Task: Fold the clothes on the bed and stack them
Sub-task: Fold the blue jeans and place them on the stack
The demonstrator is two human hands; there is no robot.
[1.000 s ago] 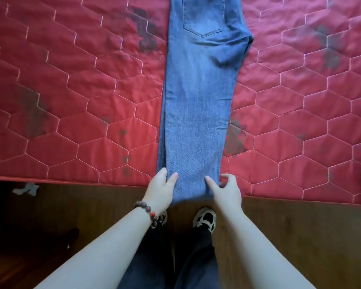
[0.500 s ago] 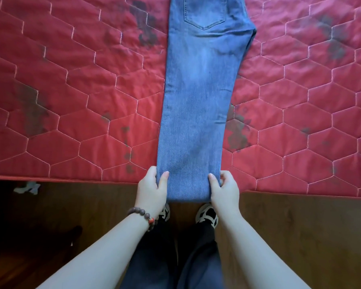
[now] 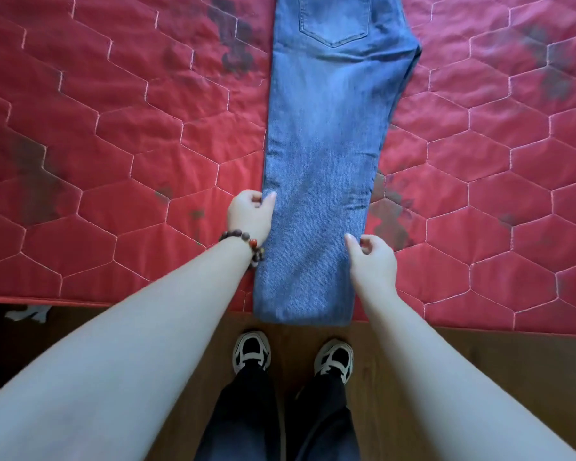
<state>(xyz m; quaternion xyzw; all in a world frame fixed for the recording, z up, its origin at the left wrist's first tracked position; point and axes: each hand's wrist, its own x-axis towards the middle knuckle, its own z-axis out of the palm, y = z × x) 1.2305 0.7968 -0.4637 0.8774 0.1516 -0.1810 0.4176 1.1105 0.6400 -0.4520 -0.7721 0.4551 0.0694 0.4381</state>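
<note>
A pair of blue jeans (image 3: pixel 323 154) lies lengthwise on the red quilted bed (image 3: pixel 113 134), folded leg on leg, back pocket at the top. The hem end hangs a little over the bed's near edge. My left hand (image 3: pixel 250 217), with a bead bracelet on the wrist, pinches the left edge of the leg, thumb on top. My right hand (image 3: pixel 373 257) pinches the right edge, somewhat nearer to me than the left. Both hands sit well above the hem.
The bed's front edge (image 3: pixel 113 301) runs across the lower part of the view, with wooden floor (image 3: pixel 479 361) below it. My two shoes (image 3: pixel 251 354) stand right under the jeans' hem. Dark stains mark the quilt.
Both hands have left the hem and slid up the leg edges, the left farther than the right. The jeans lie flatter and straighter than before.
</note>
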